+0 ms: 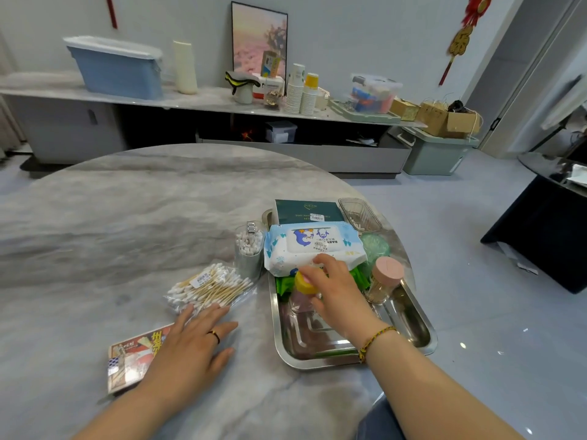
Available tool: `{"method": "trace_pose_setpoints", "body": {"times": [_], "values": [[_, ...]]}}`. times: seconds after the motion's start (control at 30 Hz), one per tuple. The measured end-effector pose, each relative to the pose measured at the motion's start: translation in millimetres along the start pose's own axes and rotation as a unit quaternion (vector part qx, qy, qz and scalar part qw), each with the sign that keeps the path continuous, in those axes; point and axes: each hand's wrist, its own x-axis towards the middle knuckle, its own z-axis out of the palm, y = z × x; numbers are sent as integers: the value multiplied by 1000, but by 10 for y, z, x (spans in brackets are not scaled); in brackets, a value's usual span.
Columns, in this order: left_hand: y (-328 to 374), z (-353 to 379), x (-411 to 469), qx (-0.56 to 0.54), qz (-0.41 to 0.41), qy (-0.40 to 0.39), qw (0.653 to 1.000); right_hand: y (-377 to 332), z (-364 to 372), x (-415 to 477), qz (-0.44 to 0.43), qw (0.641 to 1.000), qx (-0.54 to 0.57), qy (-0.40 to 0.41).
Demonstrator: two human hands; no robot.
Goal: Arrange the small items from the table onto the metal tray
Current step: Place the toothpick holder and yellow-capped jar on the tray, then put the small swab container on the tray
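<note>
The metal tray [409,315] lies on the round table's right side. Inside it sit a baby-wipes pack [313,246], a dark green box [306,211], a green packet [359,276], a pink-lidded jar [386,279] and a yellow-capped bottle [301,292]. My right hand [336,289] is over the tray, fingers closed around that bottle. My left hand [190,341] rests flat and open on the table, fingertips touching a bag of cotton swabs [209,287] and covering part of a colourful flat box [130,360]. A clear swab holder [249,249] stands just left of the tray.
A clear plastic container [360,214] and a green round item [374,247] sit at the tray's far right. The table edge curves close behind the tray. A long sideboard [203,100] with boxes and cups runs along the back wall.
</note>
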Motion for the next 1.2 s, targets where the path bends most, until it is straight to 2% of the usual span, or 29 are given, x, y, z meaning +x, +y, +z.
{"method": "trace_pose_setpoints", "body": {"times": [0.13, 0.27, 0.47, 0.5, 0.57, 0.7, 0.8, 1.0, 1.2], "values": [[-28, 4, -27, -41, -48, -4, 998, 21, -16, -17, 14, 1000, -11, 16], [-89, -3, -16, -138, -81, -4, 987, -3, -46, -53, 15, 999, 21, 45], [-149, -74, 25, -174, -135, 64, 973, -207, -115, 55, 37, 977, 152, 145], [-177, -60, 32, -175, -159, 79, 968, -273, -113, 107, 44, 971, 185, 147], [-242, 2, 34, -176, -220, 46, 958, -437, -78, 233, 76, 957, 254, 121], [-345, 90, 21, -175, -272, -23, 946, -777, 70, 485, 172, 917, 354, 60], [-379, 118, 60, -195, -288, -39, 937, -930, 174, 568, 191, 917, 345, 54], [-445, 99, 145, -287, -318, 19, 903, -1086, 338, 651, 214, 925, 313, 32], [-744, 39, 97, -275, -406, 75, 868, -1188, 424, 822, 245, 923, 291, 60]]}}
